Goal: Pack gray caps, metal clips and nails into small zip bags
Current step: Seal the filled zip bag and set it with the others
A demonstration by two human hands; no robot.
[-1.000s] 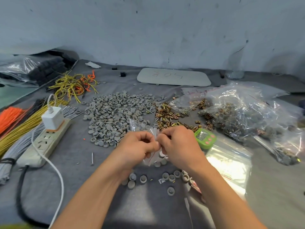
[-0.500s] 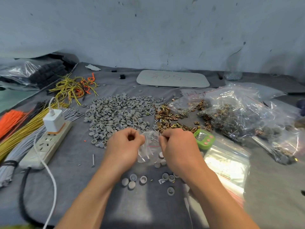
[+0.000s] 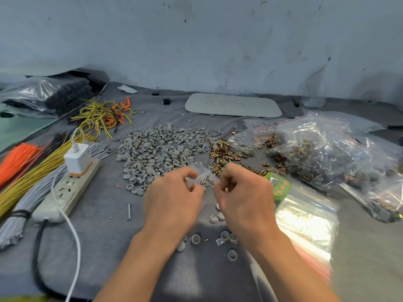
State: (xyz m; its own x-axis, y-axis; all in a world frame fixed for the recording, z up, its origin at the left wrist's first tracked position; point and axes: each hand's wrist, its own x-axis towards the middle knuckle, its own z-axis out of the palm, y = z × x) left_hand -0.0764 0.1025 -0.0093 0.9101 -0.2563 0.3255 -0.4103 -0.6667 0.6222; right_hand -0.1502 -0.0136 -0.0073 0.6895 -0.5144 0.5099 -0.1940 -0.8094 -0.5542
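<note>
1. The left hand (image 3: 174, 199) and right hand (image 3: 244, 197) meet at mid-surface. Each has its fingers curled and pinched on an edge of one small zip bag (image 3: 201, 176), held just above the gray surface (image 3: 104, 247).
2. A few nails (image 3: 205, 182) show through the bag (whether caps or clips are inside, I cannot tell).
3. Done so far, judging by contents: the large clear bags (image 3: 322, 158) at 2 o'clock look full of packed mixed parts.
4. Left to do: a broad pile of gray caps (image 3: 161, 153) at 11 o'clock, metal clips (image 3: 221, 152) at 1 o'clock, a stack of empty zip bags (image 3: 305, 219) at 4 o'clock and loose caps (image 3: 196, 238) at 6 o'clock. Much packing remains.
</note>
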